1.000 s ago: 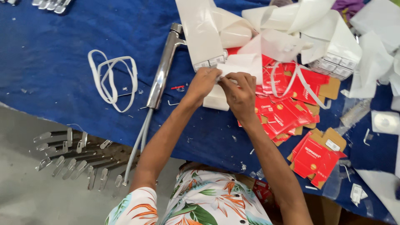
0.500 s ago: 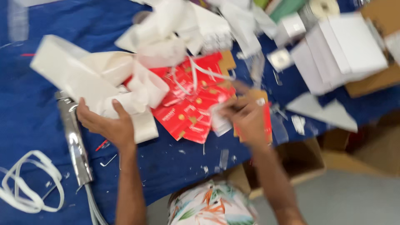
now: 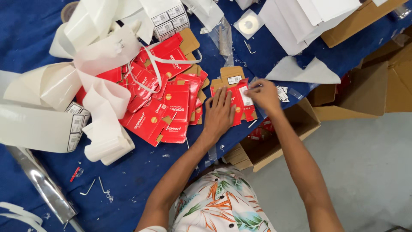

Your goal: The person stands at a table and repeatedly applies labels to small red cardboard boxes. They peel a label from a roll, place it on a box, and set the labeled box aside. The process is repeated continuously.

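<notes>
Blue cloth-covered tabletop [image 3: 128,180], near edge running diagonally past the person's floral shirt [image 3: 219,206]. Nearest items: two small hex keys [image 3: 96,187] and a red scrap [image 3: 75,173] on open blue cloth; a chrome tube [image 3: 40,184] at the near left corner. Open cardboard carton [image 3: 279,141] sits below the near edge, beside bare grey floor. Left hand [image 3: 219,114], fingers spread, presses flat on a red flattened carton [image 3: 238,101] near the near edge. Right hand [image 3: 264,94] pinches a small white label [image 3: 246,95] against that same carton. Beyond, toward the middle: heap of red flattened cartons [image 3: 165,107], no free cloth between them. Left side: loose white label backing strips [image 3: 86,86]. Far edge: white boxes [image 3: 300,15] and brown cardboard [image 3: 356,21], closely packed.
</notes>
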